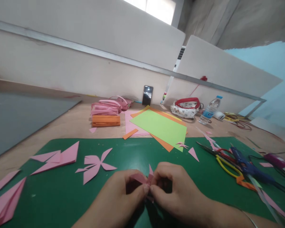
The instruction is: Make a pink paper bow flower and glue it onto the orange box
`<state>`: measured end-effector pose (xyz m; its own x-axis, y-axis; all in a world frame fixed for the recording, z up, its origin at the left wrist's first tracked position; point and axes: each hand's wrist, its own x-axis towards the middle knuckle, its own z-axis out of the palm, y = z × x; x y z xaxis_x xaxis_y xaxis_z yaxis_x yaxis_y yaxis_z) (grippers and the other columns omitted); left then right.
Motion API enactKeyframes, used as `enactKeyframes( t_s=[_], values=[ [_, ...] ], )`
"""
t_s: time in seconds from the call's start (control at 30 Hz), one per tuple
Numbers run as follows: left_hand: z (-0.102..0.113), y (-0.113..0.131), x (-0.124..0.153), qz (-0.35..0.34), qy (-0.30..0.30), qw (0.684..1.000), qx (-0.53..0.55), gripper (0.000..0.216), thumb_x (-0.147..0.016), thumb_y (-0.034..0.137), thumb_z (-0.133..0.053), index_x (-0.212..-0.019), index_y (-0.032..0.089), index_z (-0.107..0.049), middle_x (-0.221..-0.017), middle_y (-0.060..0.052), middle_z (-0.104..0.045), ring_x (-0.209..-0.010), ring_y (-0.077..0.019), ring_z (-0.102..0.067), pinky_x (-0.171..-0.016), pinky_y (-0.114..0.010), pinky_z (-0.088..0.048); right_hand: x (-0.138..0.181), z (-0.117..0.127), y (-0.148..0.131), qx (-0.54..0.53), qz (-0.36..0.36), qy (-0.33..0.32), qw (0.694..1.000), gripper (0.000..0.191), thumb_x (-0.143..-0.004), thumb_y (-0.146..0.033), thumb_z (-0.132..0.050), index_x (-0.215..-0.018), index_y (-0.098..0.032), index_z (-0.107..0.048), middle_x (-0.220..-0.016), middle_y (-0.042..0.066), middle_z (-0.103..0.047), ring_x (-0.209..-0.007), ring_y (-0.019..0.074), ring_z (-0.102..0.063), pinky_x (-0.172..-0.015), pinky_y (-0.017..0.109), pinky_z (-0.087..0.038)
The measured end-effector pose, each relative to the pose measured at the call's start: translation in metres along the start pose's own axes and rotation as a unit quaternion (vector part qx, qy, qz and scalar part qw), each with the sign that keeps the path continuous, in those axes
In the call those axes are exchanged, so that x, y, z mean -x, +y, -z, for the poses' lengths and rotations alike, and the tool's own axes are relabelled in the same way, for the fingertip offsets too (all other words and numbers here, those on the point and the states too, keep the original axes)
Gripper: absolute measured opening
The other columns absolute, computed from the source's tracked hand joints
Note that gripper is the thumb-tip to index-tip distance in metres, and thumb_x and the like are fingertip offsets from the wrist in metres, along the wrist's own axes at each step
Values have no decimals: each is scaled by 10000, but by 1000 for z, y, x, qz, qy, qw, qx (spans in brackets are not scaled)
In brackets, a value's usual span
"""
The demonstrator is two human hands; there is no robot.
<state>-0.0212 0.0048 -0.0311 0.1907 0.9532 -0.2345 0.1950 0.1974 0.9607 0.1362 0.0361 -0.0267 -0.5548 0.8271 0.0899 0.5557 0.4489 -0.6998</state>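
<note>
Between my two hands is a small pink paper cutout [139, 178] with pointed petals, partly hidden by the fingers. My left hand [125, 193] pinches it from the left, thumb and index finger together. From the other side, my right hand [174, 186] grips it with thumb and fingertips. Both hands are close together, above the green mat [61, 202]. Left of them a pink paper flower cutout [98, 163] with pointed petals lies flat. Folded pink paper pieces [61, 160] are farther left, and another folded pink stack [8, 202] sits at the near left edge.
Scissors with yellow and red handles [228, 166] and a blue glue gun [249, 164] lie at the right. Green sheets [161, 126] rest on orange paper at the back. Behind stand a phone [147, 95], a pouch [185, 109] and a water bottle [210, 110].
</note>
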Motion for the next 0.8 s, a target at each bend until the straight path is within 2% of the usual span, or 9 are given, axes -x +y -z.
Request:
enactKeyframes(
  t_s=[0.1, 0.3, 0.53, 0.8],
  values=[
    [0, -4, -2, -19, -1, 1000, -18, 189, -741, 225, -461, -688, 148, -625, -698, -38, -648, -685, -165, -548, -639, -258, -410, 1, 0, 0, 8, 5, 1, 1000, 104, -688, -84, -556, -607, -150, -546, -618, -15, -543, -560, 85, -474, -503, 187, -351],
    [1, -12, -3, -29, 1, 998, -61, 168, -712, 204, -464, -657, 155, -614, -639, -1, -593, -641, -156, -518, -595, -245, -378, 1, -1, 1, 28, 16, 12, 999, 123, -654, -75, -557, -593, -164, -499, -601, -30, -507, -552, 85, -444, -497, 192, -323],
    [0, -1, -2, 8, 8, 998, -57, 177, -717, 225, -485, -677, 152, -642, -647, -13, -618, -649, -158, -523, -621, -247, -398, 3, -2, 2, 34, 20, 13, 999, 139, -658, -88, -547, -580, -170, -466, -599, -30, -502, -545, 84, -438, -494, 193, -318],
    [-1, -6, -3, 26, 14, 1000, -8, 111, -662, 210, -535, -657, 160, -634, -649, -20, -647, -660, -175, -564, -594, -256, -394, 1, -2, 2, 24, 18, 16, 999, 83, -675, -124, -552, -607, -163, -526, -610, -17, -541, -554, 91, -461, -504, 200, -329]
  ],
)
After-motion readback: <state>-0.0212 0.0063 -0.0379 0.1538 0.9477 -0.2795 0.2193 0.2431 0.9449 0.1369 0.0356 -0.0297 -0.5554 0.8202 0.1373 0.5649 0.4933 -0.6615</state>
